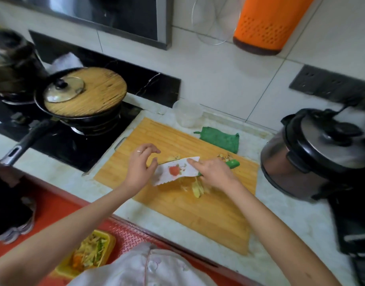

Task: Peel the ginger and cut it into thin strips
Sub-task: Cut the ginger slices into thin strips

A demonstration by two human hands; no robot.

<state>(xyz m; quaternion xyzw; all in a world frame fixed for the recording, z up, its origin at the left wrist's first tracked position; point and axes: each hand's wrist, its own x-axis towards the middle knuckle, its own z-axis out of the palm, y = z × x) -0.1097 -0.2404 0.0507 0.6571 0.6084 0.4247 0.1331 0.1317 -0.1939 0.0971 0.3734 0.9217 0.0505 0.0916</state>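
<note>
A wooden cutting board (198, 213) lies on the counter. My right hand (214, 172) grips a knife by its green handle (232, 163); the broad white blade (177, 171), printed with a red fruit picture, lies tilted over the board. Pale yellow ginger strips (198, 189) lie under and just in front of the blade. A ginger piece (174, 157) sits behind the blade. My left hand (140, 166), with a ring, hovers at the blade's tip, fingers curled and apart, holding nothing. Brownish ginger peel scraps (225, 156) sit beside the handle.
A green cloth (220, 140) and a clear plastic cup (187, 113) lie behind the board. A rice cooker (315, 155) stands at the right. A black pan with a wooden lid (84, 93) sits on the stove at the left. A yellow bin of scraps (88, 254) is on the floor.
</note>
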